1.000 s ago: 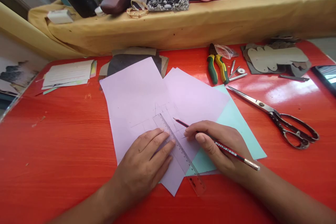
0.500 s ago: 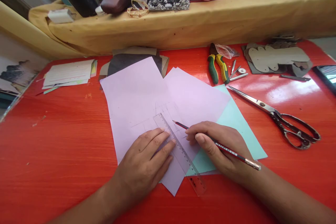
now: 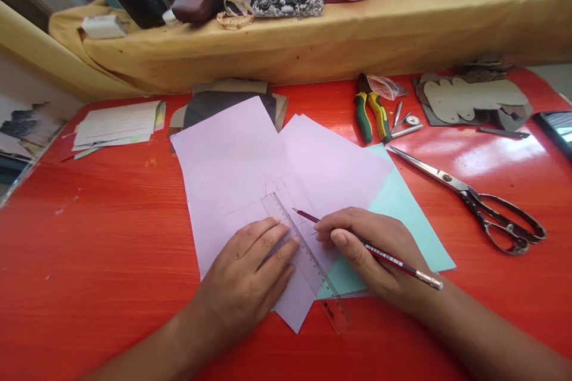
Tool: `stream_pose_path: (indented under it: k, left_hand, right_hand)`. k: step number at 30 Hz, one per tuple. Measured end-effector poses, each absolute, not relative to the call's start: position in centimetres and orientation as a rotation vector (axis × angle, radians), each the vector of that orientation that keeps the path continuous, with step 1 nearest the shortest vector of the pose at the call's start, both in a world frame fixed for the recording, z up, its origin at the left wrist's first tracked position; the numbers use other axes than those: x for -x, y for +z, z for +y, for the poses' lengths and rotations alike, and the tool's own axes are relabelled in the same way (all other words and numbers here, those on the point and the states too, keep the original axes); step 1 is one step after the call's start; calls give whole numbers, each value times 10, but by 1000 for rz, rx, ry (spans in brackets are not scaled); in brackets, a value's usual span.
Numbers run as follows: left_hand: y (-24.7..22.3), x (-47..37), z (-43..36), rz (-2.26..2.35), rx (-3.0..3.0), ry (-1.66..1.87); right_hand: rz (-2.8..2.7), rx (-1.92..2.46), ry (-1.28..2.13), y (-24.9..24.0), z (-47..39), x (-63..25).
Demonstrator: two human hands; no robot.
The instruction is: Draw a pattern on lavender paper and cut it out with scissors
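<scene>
The left forearm [image 3: 167,336] and right forearm [image 3: 478,321] are bare as far as they show. The left grip [image 3: 254,268] is bare too, with slim fingers, creased knuckles and short nails; the right grip [image 3: 373,250] is likewise bare.

Ruler [image 3: 307,262]: clear plastic, dark scale markings, lying slanted upper left to lower right across lilac paper [image 3: 223,155], lower end jutting past its edge. Paper flat, faint thin lines drawn around ruler's upper end. Pencil [image 3: 388,258]: red-black, pale end cap, sharpened, held slanted, point toward upper left, just right of ruler; point contact unclear.
</scene>
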State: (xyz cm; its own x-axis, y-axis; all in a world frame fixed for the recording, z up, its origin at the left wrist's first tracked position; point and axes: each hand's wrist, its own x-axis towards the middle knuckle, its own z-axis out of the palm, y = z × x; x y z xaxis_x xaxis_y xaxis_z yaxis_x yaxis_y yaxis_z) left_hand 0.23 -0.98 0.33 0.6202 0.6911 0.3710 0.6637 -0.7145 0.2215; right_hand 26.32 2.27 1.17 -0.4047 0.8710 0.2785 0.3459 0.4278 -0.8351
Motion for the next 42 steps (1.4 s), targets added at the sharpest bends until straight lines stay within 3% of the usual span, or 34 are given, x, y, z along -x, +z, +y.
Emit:
stream_pose_path:
  k: [42]
  left_hand:
    - [3, -3, -9, 1136, -2766, 686]
  right_hand:
    - [-2047, 952, 914, 9, 23, -264]
